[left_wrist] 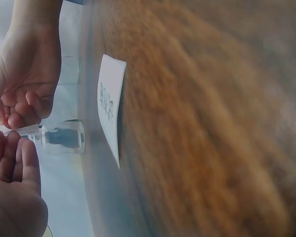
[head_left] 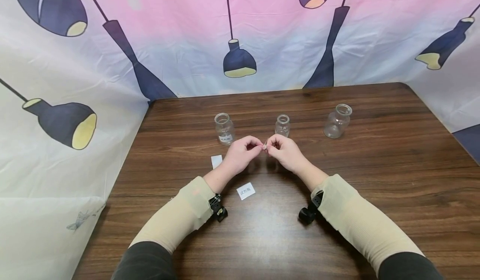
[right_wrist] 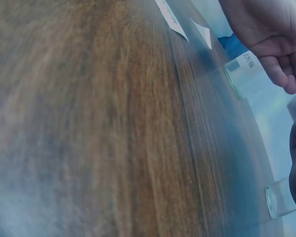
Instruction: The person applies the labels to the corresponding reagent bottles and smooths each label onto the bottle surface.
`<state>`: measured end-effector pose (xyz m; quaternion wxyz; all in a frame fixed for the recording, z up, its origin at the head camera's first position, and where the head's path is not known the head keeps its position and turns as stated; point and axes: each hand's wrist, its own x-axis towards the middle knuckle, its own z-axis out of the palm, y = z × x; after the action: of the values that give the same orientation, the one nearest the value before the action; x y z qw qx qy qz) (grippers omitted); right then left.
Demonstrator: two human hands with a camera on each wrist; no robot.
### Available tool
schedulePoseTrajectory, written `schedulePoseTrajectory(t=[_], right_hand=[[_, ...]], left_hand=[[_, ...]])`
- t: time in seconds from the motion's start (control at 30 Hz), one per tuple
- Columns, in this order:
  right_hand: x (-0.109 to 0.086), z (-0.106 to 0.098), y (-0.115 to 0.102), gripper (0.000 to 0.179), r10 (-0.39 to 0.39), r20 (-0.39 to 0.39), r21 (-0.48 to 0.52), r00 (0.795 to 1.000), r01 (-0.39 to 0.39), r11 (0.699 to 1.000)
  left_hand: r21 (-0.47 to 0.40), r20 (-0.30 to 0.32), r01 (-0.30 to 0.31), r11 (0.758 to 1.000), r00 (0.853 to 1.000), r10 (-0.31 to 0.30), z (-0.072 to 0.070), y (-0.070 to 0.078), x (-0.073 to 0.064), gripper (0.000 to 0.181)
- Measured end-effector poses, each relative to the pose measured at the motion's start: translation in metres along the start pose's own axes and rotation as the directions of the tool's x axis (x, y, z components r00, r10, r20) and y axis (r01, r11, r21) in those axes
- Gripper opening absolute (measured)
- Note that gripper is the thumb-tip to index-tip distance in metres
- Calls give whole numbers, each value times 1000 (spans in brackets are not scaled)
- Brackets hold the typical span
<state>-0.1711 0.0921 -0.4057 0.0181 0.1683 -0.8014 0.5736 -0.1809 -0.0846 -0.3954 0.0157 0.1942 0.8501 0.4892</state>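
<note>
The fingertips of my left hand (head_left: 241,151) and right hand (head_left: 288,153) meet above the table. Between them they pinch a small whitish piece (head_left: 264,146), which looks like paper in the right wrist view, where a bit of the piece (right_wrist: 294,105) shows. Fingers cover most of it. Just behind the right hand stands a small clear glass jar (head_left: 283,123), its lower part hidden. A larger glass jar (head_left: 224,126) with a white handwritten label (head_left: 226,138) stands behind the left hand. Nearer my left forearm lies a white handwritten paper slip (head_left: 246,191).
Another white slip (head_left: 216,161) lies partly behind the left wrist. At the right stands a clear glass jar (head_left: 336,123) without a visible label. The brown wooden table (head_left: 270,238) ends at a patterned cloth backdrop (head_left: 187,55).
</note>
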Motion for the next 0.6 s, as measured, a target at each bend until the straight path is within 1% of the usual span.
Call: schedulePoseTrajectory(t=[0.2, 0.43, 0.6], right_hand=[[0, -1, 5, 5, 2, -38, -11, 999, -2, 1000], [0, -3, 6, 5, -9, -65, -57, 998, 6, 998], [-1, -6, 5, 6, -15, -75, -77, 997, 9, 997]], left_hand=[[-24, -17, 9, 1000, 1000, -9, -3, 2, -2, 7], [-11, -30, 23, 1000, 999, -23, -6, 0, -2, 7], [-10, -38, 19, 1000, 999, -20, -8, -1, -2, 7]])
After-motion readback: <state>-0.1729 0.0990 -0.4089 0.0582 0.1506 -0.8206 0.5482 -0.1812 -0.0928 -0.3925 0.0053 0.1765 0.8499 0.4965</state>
